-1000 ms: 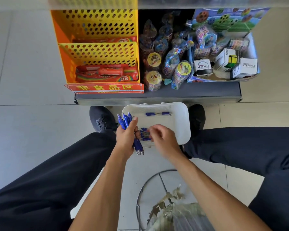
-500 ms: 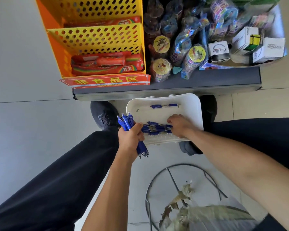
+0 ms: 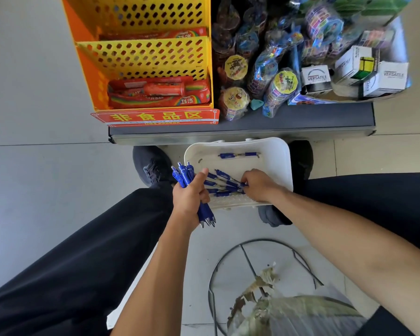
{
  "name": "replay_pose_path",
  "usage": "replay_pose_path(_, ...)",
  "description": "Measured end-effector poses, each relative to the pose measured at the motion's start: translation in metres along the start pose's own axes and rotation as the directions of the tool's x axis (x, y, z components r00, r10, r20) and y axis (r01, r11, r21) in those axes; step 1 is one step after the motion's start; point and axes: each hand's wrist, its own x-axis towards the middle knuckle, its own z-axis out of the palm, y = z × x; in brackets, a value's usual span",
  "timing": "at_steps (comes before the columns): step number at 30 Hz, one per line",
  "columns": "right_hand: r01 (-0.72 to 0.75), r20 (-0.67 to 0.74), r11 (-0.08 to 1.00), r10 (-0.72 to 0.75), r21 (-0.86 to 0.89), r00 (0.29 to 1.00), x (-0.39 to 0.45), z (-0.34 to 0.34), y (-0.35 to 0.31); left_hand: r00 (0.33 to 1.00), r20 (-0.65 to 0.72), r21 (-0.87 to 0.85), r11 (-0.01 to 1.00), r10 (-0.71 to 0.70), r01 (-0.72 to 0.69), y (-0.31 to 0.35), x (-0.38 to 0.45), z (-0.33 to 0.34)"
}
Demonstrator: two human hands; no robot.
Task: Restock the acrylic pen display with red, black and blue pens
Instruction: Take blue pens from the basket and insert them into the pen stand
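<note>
Left hand (image 3: 189, 197) is wrapped tight around a bundle of blue pens (image 3: 183, 174), clicker ends poking up past the thumb, tips sticking out below the fist. That bundle hangs just off the left edge of the white tray (image 3: 272, 151), which sits on the floor right against the front edge of the grey shelf (image 3: 289, 120). Right hand (image 3: 258, 185) is down inside the tray, near its front edge, fingers curled onto the loose blue pens (image 3: 222, 184) lying there in a rough fan; whether they have truly closed on one, I cannot tell from this angle. One single blue pen (image 3: 238, 155) lies apart, crosswise, close to the tray's back edge. Up on the shelf, the yellow perforated rack (image 3: 143, 54) fills the left end with red candy packs (image 3: 155, 92) in its lower bin, a red sign (image 3: 155, 116) along its front edge. White boxes (image 3: 383, 78) crowd the right end.
</note>
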Motion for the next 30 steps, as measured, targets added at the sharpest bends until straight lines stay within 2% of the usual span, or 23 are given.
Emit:
replay_pose_path(3, 0.023, -0.089, 0.988, -0.010, 0.153, 0.996, -0.022, -0.015, -0.011, 1.000, -0.011, -0.027, 1.000, 0.005, -0.006, 0.005, -0.008, 0.003)
replay_pose_path(5, 0.047, -0.139, 0.938, 0.001, 0.342, 0.990, -0.042, -0.023, -0.022, 1.000, -0.005, -0.056, 0.998, 0.020, -0.021, 0.008, -0.013, 0.004)
replay_pose_path(9, 0.248, -0.273, 0.722, -0.086, 0.646, 0.958, -0.091, -0.036, -0.048, 0.995, 0.052, -0.092, 0.993, 0.082, -0.077, 0.012, -0.021, 0.007)
replay_pose_path(11, 0.285, -0.259, 0.615, -0.134, 0.735, 0.957, -0.111, -0.038, -0.063, 0.992, 0.065, -0.096, 0.990, 0.111, -0.104, 0.012, -0.024, 0.008)
replay_pose_path(13, 0.275, -0.219, 0.551, -0.167, 0.788, 0.961, -0.123, -0.041, -0.075, 0.989, 0.071, -0.081, 0.989, 0.128, -0.122, 0.013, -0.028, 0.012)
replay_pose_path(19, 0.271, -0.189, 0.545, -0.203, 0.793, 0.961, -0.139, -0.041, -0.086, 0.984, 0.125, -0.058, 0.991, 0.127, -0.120, 0.016, -0.033, 0.021)
replay_pose_path(24, 0.281, -0.161, 0.610, -0.245, 0.741, 0.956, -0.137, -0.033, -0.084, 0.996, 0.038, -0.035, 0.996, 0.079, -0.078, 0.010, -0.029, 0.021)
replay_pose_path(28, 0.240, -0.198, 0.595, -0.136, 0.767, 0.971, -0.121, -0.021, -0.076, 0.995, 0.010, 0.013, 0.995, 0.100, -0.100, 0.007, -0.027, 0.019)
replay_pose_path(30, 0.219, -0.272, 0.694, -0.034, 0.686, 0.962, -0.106, -0.017, -0.065, 0.996, 0.000, 0.020, 0.996, 0.092, -0.092, 0.005, -0.024, 0.015)
